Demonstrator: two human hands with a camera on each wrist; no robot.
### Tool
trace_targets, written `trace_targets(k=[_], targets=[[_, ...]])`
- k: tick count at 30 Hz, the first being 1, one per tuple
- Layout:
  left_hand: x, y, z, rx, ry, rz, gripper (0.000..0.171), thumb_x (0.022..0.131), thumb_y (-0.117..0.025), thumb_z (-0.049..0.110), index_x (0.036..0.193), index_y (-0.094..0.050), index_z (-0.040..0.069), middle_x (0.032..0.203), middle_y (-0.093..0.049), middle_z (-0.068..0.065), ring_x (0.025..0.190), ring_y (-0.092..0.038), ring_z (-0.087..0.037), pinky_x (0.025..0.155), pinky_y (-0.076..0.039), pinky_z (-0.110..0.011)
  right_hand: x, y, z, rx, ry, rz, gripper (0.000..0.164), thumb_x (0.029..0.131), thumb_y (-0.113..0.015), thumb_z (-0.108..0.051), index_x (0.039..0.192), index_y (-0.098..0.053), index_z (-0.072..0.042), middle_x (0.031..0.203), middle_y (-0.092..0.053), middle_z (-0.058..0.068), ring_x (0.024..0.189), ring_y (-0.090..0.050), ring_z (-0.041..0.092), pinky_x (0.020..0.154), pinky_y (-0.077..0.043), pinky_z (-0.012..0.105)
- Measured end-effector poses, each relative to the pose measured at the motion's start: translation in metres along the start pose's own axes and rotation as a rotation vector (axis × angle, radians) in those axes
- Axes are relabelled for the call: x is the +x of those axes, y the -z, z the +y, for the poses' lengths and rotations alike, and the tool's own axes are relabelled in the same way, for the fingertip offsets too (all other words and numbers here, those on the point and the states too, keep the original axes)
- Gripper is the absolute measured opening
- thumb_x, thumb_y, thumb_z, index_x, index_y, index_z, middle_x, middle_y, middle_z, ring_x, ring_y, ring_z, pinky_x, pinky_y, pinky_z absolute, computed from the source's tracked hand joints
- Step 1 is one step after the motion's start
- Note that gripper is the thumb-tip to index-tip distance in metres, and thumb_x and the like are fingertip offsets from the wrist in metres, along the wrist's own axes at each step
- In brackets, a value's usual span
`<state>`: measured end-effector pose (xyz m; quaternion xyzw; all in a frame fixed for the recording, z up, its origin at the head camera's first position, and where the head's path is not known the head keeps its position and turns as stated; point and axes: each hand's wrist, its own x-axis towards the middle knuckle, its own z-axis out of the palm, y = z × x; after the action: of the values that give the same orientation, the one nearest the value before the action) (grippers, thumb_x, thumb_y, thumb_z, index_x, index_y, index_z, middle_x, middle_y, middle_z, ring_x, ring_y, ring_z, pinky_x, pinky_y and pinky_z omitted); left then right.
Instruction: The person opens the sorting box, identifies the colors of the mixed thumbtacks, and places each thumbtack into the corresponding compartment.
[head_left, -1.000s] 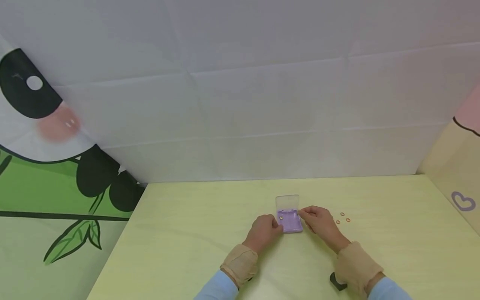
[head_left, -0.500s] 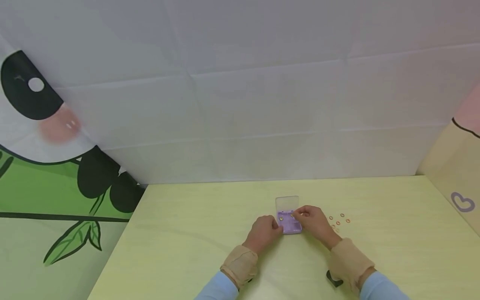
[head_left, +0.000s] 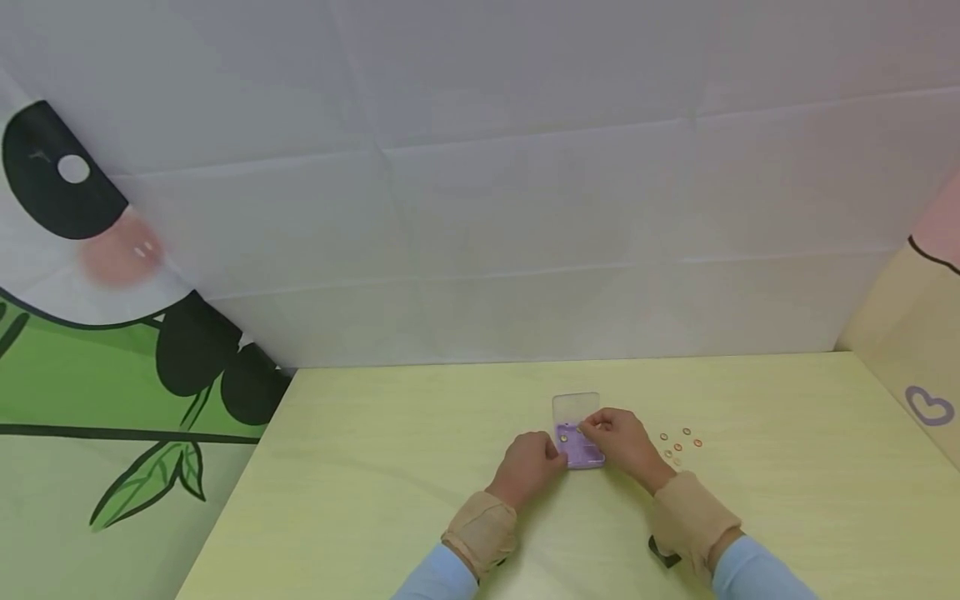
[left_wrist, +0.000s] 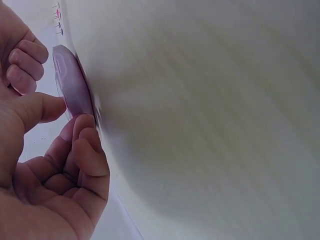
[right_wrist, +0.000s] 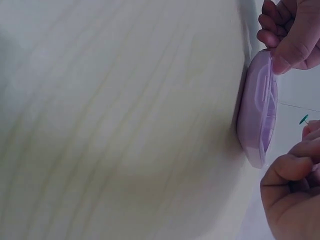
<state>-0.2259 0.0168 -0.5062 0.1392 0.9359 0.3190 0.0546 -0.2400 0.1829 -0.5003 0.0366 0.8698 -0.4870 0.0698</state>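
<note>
A small purple plastic box [head_left: 585,454] stands on the table with its clear lid [head_left: 576,407] raised at the back. My left hand [head_left: 528,467] pinches its near left corner, thumb on the rim and curled fingers against the side, as the left wrist view shows. Inside the box's left part lies a thumbtack [head_left: 563,438]. My right hand [head_left: 621,443] is over the box's back right part, its fingertips pinching a green-headed thumbtack [right_wrist: 303,119] by the pin side. That hand hides part of the box's inside.
Several loose thumbtacks [head_left: 678,447] lie on the pale yellow table [head_left: 405,442] to the right of my right hand. A white cloth wall [head_left: 480,317] rises behind the table, and a printed panel [head_left: 915,400] stands at the right.
My right hand has moved left from the box's right edge to over its inside, uncovering more of the loose thumbtacks. The left hand keeps its hold on the box.
</note>
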Motion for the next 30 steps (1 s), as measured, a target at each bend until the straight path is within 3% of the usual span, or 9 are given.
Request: trace_targets(k=[9, 14, 23, 30], targets=[[-0.004, 0.001, 0.000, 0.003, -0.010, 0.001, 0.015, 0.079, -0.064, 0.011, 0.069, -0.065, 0.000, 0.067, -0.065, -0.009, 0.057, -0.045, -0.011, 0.055, -0.045, -0.028, 0.001, -0.008, -0.002, -0.074, 0.058, 0.023, 0.021, 0.086, -0.061, -0.015, 0.089, -0.070, 0.004, 0.078, -0.066, 0.010, 0.069, -0.051, 0.015, 0.060, -0.041, 0.028], [-0.005, 0.000, -0.001, 0.010, -0.004, -0.011, 0.016, 0.079, -0.064, 0.012, 0.069, -0.065, 0.000, 0.066, -0.064, -0.007, 0.057, -0.045, -0.010, 0.054, -0.045, -0.026, 0.001, -0.013, -0.002, -0.109, 0.097, 0.032, 0.019, 0.085, -0.062, -0.012, 0.087, -0.071, 0.004, 0.076, -0.066, 0.011, 0.067, -0.050, 0.015, 0.059, -0.041, 0.028], [-0.007, -0.001, -0.004, -0.008, -0.024, 0.001, 0.016, 0.077, -0.062, 0.010, 0.063, -0.061, 0.002, 0.059, -0.050, 0.001, 0.052, -0.040, -0.008, 0.049, -0.036, -0.022, 0.002, -0.023, -0.002, -0.121, 0.160, 0.048, 0.016, 0.083, -0.062, -0.009, 0.082, -0.070, 0.005, 0.071, -0.066, 0.011, 0.061, -0.048, 0.013, 0.057, -0.041, 0.028], [-0.008, 0.000, -0.006, -0.009, -0.015, -0.008, 0.017, 0.079, -0.062, 0.012, 0.065, -0.061, 0.002, 0.060, -0.052, 0.000, 0.053, -0.042, -0.009, 0.049, -0.039, -0.022, 0.001, -0.026, -0.006, -0.196, 0.204, 0.077, 0.014, 0.082, -0.061, -0.006, 0.080, -0.070, 0.005, 0.073, -0.068, 0.013, 0.062, -0.051, 0.016, 0.057, -0.044, 0.030]])
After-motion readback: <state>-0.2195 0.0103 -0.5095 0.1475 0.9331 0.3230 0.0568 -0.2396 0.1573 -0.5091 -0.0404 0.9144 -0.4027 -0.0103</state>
